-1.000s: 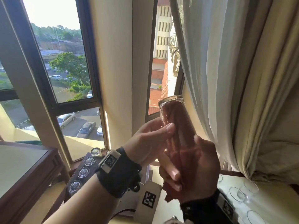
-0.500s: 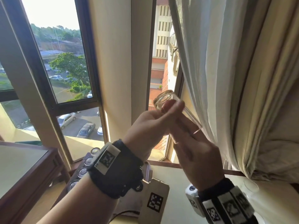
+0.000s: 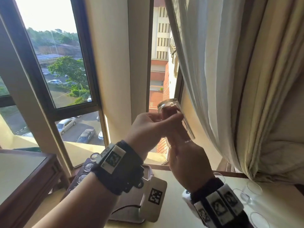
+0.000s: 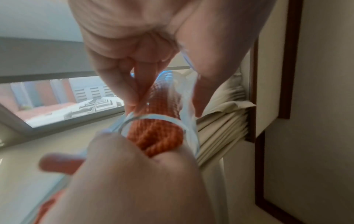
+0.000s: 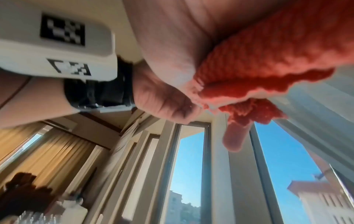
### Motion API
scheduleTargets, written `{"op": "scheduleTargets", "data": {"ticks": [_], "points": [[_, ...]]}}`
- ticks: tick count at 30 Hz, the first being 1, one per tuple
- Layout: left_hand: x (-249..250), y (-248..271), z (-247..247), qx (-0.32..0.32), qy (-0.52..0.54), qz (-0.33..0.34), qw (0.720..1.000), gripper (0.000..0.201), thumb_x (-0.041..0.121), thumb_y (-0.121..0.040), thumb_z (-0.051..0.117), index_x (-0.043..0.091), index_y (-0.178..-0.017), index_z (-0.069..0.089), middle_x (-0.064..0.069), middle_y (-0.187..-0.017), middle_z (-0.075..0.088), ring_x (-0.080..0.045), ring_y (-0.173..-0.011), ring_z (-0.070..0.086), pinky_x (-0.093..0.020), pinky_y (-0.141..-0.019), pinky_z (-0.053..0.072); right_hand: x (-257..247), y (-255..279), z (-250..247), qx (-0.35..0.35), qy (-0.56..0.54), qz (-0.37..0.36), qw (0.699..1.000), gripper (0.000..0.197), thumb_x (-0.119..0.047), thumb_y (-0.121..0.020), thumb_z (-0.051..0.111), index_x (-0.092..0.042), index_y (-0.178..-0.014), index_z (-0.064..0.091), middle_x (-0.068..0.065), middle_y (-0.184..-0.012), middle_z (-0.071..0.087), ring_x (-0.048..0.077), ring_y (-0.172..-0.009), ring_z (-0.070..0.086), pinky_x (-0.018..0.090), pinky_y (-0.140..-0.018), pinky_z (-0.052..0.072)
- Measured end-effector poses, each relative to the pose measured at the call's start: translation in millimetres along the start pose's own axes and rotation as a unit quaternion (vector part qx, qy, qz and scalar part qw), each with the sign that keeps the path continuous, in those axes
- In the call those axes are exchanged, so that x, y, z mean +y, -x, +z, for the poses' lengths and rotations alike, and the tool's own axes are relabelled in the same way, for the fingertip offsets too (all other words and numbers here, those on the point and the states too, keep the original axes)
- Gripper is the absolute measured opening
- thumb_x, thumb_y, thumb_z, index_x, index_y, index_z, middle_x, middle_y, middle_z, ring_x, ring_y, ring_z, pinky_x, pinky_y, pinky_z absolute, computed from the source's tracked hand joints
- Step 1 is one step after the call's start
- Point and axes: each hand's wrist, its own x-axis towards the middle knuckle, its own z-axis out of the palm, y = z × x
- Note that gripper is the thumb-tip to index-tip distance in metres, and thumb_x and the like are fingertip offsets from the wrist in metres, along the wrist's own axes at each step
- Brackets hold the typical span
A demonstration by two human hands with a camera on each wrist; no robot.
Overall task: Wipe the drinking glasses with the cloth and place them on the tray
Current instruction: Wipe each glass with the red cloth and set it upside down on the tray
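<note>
Up by the window, well above the desk (image 3: 279,203): tall clear drinking glass (image 3: 171,109) held tilted, base uppermost. Left hand (image 3: 148,127) clamped round the upper part, fingers (image 4: 122,91) and thumb curled against the wall. Right hand (image 3: 189,162) gripping lower down, pushing a bunched orange knitted cloth (image 4: 155,134) in through the rim; its fingers curled on cloth and glass together. More clear glasses (image 3: 253,186) down on the desk at right; a tray (image 3: 148,171) partly hidden behind the left wrist.

Judged thin-walled, light, rigid, breakable and slick when polished: best held round the body with spread fingers, never pinched at the rim. Cloth soft, compliant, grippy.

No brand or legible writing; only black-and-white coded squares on wristbands and a card.
</note>
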Motion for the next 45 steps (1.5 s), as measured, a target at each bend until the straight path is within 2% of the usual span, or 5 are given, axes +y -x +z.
{"op": "scheduleTargets", "data": {"ticks": [17,22,30,37,45], "points": [[-8.5,6.7,-5.0,-0.108,0.142,-0.026,0.984,0.038,0.037,-0.089,0.079,0.005,-0.109,0.076,-0.019,-0.108,0.075,-0.026,-0.100,0.074,-0.042,-0.097,0.059,-10.4,8.3,3.8,-0.017,-0.078,-0.018,0.997,0.007,-0.009,-0.092,0.068,-0.005,-0.087,0.068,-0.004,-0.050,0.061,0.009,-0.040,0.059,0.015,-0.043,0.047],[-18.7,14.6,-6.6,-0.179,0.287,0.010,0.941,0.062,0.039,-0.090,0.083,-0.004,-0.129,0.060,-0.023,-0.124,0.057,-0.034,-0.112,0.061,-0.054,-0.107,0.047,-43.5,20.0,-5.4,-0.201,-0.686,0.034,0.699,0.060,-0.043,-0.088,0.068,-0.010,-0.137,0.058,0.030,-0.089,0.042,0.018,-0.035,0.057,0.021,-0.035,0.046],[-7.0,12.4,-17.7,-0.145,0.102,0.023,0.984,0.063,0.048,-0.089,0.078,0.013,-0.138,0.065,-0.019,-0.143,0.064,-0.035,-0.133,0.063,-0.057,-0.120,0.042,-27.7,5.4,-17.6,0.130,-0.267,0.020,0.955,0.037,-0.041,-0.096,0.060,-0.009,-0.080,0.069,0.020,-0.046,0.052,0.025,-0.027,0.047,0.024,-0.032,0.039],[21.4,22.9,2.7,-0.058,0.050,0.031,0.997,0.058,0.062,-0.084,0.074,0.008,-0.104,0.079,-0.019,-0.109,0.075,-0.030,-0.106,0.073,-0.051,-0.107,0.054,11.2,8.4,-0.7,0.155,0.222,-0.295,0.916,0.064,-0.007,-0.084,0.079,-0.024,-0.141,0.055,0.003,-0.135,0.067,0.013,-0.057,0.067,0.026,-0.062,0.061],[6.3,25.6,7.9,-0.167,0.139,0.076,0.973,0.053,0.050,-0.083,0.082,0.005,-0.108,0.075,-0.017,-0.107,0.074,-0.025,-0.100,0.074,-0.038,-0.092,0.061,-25.0,38.1,-11.2,-0.077,-0.358,0.133,0.921,0.010,-0.012,-0.079,0.079,-0.005,-0.075,0.074,0.013,-0.050,0.062,0.023,-0.032,0.051,0.028,-0.039,0.048]]}}
